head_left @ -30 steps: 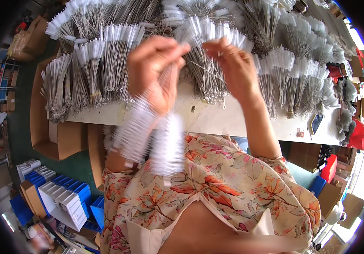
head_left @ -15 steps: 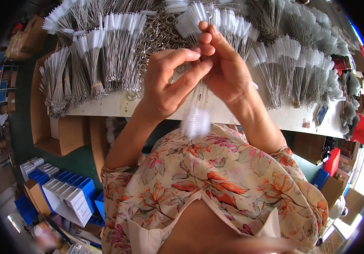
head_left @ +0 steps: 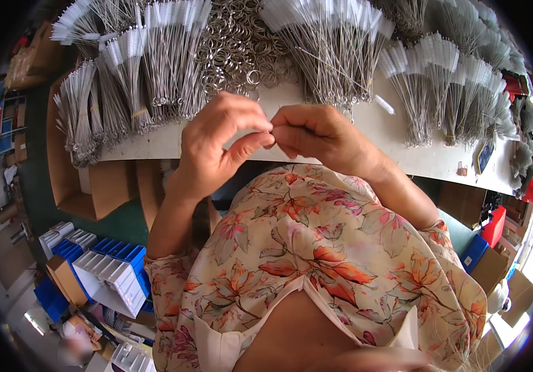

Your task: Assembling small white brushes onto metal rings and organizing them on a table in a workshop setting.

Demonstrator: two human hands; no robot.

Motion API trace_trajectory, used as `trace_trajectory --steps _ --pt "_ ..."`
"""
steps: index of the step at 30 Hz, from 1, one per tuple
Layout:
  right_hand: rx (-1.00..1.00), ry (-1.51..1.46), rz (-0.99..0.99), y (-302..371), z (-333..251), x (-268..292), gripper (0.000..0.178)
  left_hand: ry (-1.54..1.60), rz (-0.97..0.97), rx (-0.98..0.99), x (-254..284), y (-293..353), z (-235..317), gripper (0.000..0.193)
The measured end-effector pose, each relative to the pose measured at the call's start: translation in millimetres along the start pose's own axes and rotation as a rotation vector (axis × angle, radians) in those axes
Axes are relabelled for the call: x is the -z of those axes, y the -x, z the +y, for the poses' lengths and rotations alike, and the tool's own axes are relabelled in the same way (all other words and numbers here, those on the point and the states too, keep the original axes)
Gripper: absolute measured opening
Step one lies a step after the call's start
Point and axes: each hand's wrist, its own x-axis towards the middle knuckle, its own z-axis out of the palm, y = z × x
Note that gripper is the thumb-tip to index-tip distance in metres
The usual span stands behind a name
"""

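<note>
My left hand and my right hand meet just above the table's near edge. Thumb and forefinger of each are pinched together at the tips. A small metal ring seems to sit between them; only a glint of it shows, the fingers cover the rest. Beyond my hands lies a heap of loose metal rings. Right of that heap spreads a bundle of thin wire brushes with white bristle heads and looped wire ends. One brush's white head sticks out beside this bundle.
More wire brushes lie in bundles at the left and right of the white table. Below the left edge stands an open cardboard box. Blue and white plastic bins are stacked on the lower left.
Both hands came down and nearer to me, from over the rings and brushes. The white-headed brush that dangled blurred below them is no longer seen there. My right hand turned, fingers now pointing left.
</note>
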Motion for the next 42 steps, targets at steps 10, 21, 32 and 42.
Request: trace_trajectory --steps 10,21,32,42 --pt "-0.105 0.636 0.134 49.9 15.8 32.9 0.010 -0.310 0.016 -0.024 -29.8 -1.8 -24.9 0.019" --pt "-0.059 0.650 0.428 53.2 56.0 13.3 0.012 -0.354 -0.018 0.135 -4.2 -23.4 -82.9 0.016" --pt "0.087 -0.091 0.478 3.2 19.2 10.1 0.019 0.284 0.257 0.569 -26.6 -26.5 -23.1 0.013" --pt "0.777 0.560 0.668 -5.7 14.2 -10.1 0.015 1.224 0.274 0.631 -19.8 -18.6 2.2 0.014"
